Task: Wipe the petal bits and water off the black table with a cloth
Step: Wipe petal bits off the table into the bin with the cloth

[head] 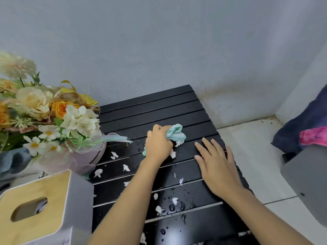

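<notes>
Your left hand [159, 144] is clenched around a bunched pale-teal cloth [176, 132], pressed to the slatted black counter [150, 106] about midway along its depth. Your right hand [217, 165] lies flat and released, palm down, near the counter's right edge, holding nothing. The far slats beyond the cloth look dry and clean. The debris lies on your side of the cloth: white petal bits [113, 155] are scattered to the lower left, toward the wrapped bouquet [53, 121], and water drops [172, 207] pool with more bits near the front edge, between your forearms. The slats run across your view, left to right, so a stroke along one follows its grooves. The cloth hand is nearer the left-hand bits; in my judgement the coming pass must draw back toward you. A wooden-topped tissue box [35, 204] stands at the counter's left front corner.
</notes>
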A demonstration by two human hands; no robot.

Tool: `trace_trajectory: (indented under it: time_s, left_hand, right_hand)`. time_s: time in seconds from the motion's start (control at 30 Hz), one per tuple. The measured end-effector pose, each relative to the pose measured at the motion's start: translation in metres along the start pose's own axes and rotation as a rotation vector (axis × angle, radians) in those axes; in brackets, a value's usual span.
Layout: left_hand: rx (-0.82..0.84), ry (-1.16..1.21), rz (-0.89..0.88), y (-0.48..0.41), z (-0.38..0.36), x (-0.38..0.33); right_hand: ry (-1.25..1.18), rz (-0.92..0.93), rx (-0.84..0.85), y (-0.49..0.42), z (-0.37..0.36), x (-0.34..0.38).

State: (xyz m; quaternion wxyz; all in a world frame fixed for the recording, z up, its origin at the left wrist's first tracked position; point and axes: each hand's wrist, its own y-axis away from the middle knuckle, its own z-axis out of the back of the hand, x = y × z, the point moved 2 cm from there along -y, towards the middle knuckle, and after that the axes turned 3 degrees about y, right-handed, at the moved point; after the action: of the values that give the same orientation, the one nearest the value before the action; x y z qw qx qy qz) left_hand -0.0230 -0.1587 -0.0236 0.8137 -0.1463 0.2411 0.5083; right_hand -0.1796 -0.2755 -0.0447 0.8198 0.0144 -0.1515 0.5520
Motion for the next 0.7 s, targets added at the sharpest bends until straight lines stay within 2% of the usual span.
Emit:
trace_trajectory:
  time_s: [0.07,0.13,0.27,0.37,0.47,0.53,0.6,0.63,0.7]
  left_hand:
    - [0.128,0.148,0.039,-0.014,0.015,0.0]
    - [0.171,0.163,0.047,-0.036,0.034,0.002]
    - [-0.062,-0.025,0.017,-0.088,0.048,0.001]
    - [-0.043,-0.131,0.029,-0.076,0.02,-0.001]
    - [-0.124,-0.158,-0.084,-0.021,-0.002,-0.013]
    - [0.005,-0.043,-0.174,0.021,-0.009,-0.019]
    - [0.16,0.195,-0.141,0.034,-0.003,-0.017]
    - [0.135,0.234,-0.13,0.023,0.003,-0.015]
    - [-0.037,0.204,-0.094,-0.014,0.014,-0.014]
  right_hand:
    - [-0.001,0.0,0.028,0.004,0.0,-0.004]
    - [-0.023,-0.013,0.017,0.003,0.001,-0.003]
    - [-0.046,-0.023,0.021,0.001,0.003,0.0]
    - [-0.051,-0.024,0.004,0.002,0.004,0.0]
    - [-0.044,-0.029,-0.011,0.001,0.004,0.001]
    - [-0.028,-0.02,-0.012,0.001,0.004,0.001]
    - [-0.028,-0.019,-0.026,0.001,0.004,0.0]
    - [-0.028,-0.019,-0.034,0.001,0.004,0.001]
    - [-0.035,-0.019,-0.036,0.002,0.003,0.0]
